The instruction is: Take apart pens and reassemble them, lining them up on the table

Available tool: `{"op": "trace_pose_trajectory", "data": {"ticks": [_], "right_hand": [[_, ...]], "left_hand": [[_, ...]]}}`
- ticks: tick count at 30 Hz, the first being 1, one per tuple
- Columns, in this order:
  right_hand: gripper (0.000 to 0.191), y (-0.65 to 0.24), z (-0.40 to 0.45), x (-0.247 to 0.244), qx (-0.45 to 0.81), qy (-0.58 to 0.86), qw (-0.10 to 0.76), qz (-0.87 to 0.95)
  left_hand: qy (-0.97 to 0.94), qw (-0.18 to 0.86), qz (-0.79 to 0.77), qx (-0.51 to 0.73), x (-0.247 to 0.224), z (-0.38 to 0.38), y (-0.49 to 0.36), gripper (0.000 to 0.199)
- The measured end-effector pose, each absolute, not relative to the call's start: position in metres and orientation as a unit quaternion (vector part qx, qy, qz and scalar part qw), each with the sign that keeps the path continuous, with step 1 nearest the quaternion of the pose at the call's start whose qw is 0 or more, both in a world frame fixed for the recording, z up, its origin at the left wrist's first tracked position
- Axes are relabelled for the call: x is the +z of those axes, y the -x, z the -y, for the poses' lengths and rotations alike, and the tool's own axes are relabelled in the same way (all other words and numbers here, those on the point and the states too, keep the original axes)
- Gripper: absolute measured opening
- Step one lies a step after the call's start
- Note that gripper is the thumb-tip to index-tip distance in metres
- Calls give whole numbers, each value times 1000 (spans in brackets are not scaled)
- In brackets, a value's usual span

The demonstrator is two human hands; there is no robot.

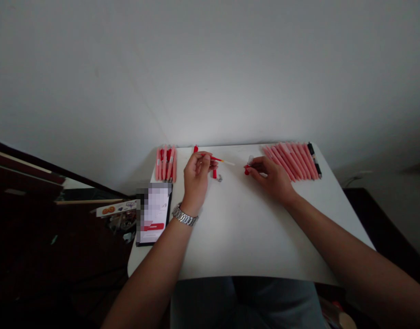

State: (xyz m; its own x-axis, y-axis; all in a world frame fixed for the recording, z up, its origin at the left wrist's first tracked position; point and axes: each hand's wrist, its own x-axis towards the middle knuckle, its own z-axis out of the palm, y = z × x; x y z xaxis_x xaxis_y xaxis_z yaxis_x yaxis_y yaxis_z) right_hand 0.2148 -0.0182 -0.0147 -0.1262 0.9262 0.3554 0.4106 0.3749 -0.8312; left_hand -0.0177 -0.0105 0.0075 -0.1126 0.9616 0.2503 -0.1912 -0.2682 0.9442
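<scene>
My left hand (197, 172) pinches a thin red pen refill (215, 158), whose pale end points right toward my other hand. Between the fingertips of my right hand (272, 177) is a small red pen part (247, 170) with a clear piece at its top. A gap separates the refill from that part. Under my left fingers lies a short red piece (214, 173), with a small silvery bit (220, 178) beside it. Another red piece (195, 149) shows behind my left hand, partly covered.
Pink pens (288, 160) lie in a row at the table's back right, with a black pen (314, 160) at their end. More pink pens (165, 163) are at the back left. A phone (155, 214) rests on the left edge of the white table (251, 237), against a wall.
</scene>
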Motion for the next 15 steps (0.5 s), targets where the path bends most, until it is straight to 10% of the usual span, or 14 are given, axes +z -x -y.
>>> {"op": "trace_pose_trajectory", "data": {"ticks": [15], "right_hand": [[32, -214, 18, -13, 314, 457, 490, 673]], "left_hand": [[-496, 461, -388, 625, 7, 12, 16, 26]]}}
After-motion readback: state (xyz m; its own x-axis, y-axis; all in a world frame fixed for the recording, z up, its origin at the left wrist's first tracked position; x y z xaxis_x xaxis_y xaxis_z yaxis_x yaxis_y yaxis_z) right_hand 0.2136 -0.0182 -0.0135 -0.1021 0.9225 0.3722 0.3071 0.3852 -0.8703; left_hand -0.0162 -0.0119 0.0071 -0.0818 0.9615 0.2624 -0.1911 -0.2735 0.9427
